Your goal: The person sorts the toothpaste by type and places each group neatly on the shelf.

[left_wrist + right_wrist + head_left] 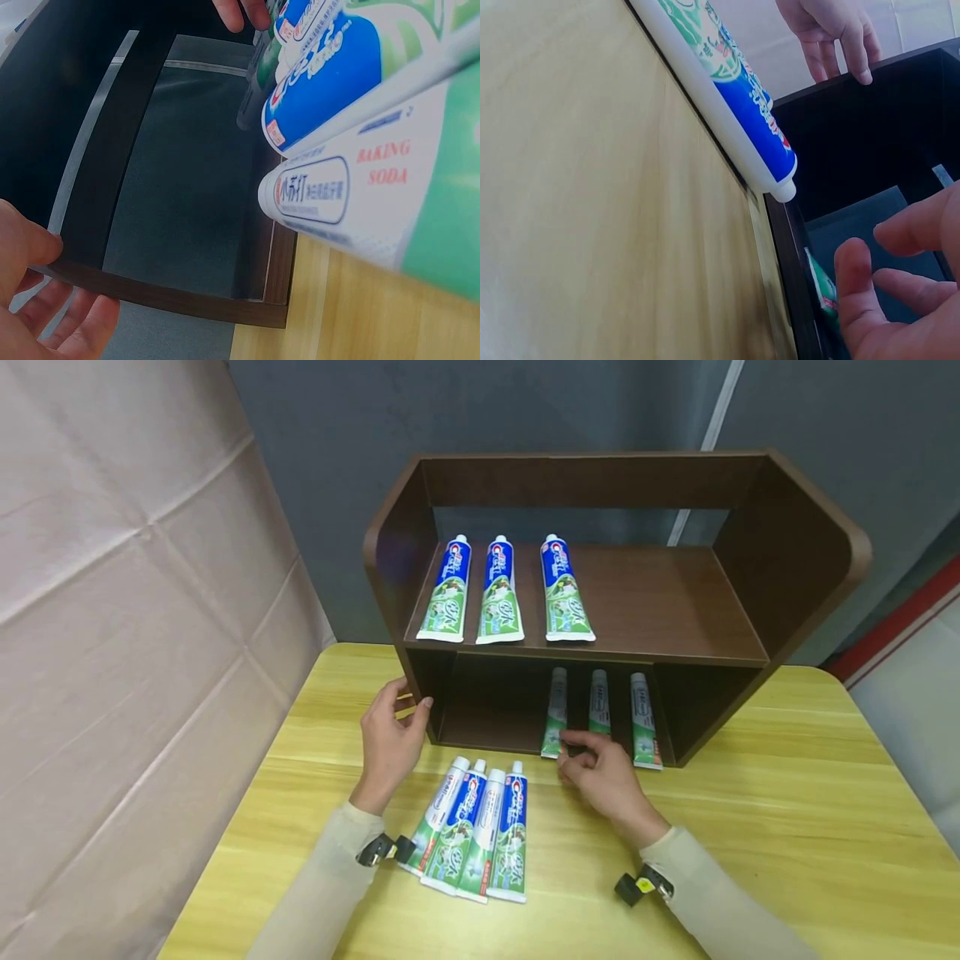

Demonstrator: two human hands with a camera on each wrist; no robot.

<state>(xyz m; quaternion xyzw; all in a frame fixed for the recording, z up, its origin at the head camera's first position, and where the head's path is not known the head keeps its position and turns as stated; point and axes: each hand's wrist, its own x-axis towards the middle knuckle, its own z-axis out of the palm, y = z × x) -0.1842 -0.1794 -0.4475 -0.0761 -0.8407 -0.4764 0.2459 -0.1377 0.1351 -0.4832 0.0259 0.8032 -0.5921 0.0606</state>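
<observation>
A dark brown two-tier shelf [660, 602] stands on the table. My left hand [392, 739] grips the front edge of its left side panel, thumb inside and fingers outside, as the left wrist view shows. At the lower tier is my right hand [609, 783], its fingertips by the lower end of the left green-and-grey toothpaste tube [557, 714]. In the right wrist view, thumb and fingers stand apart with nothing pinched. The hand partly hides the middle tube [599, 697]; a third tube [646, 718] lies to its right.
Three blue-and-green toothpaste tubes [497, 593] lie on the upper tier, with a wider gap before the rightmost. In front of the shelf, several mixed tubes [513, 835] lie side by side on the wooden table [787, 827]. A pale cloth wall [150, 610] borders the left.
</observation>
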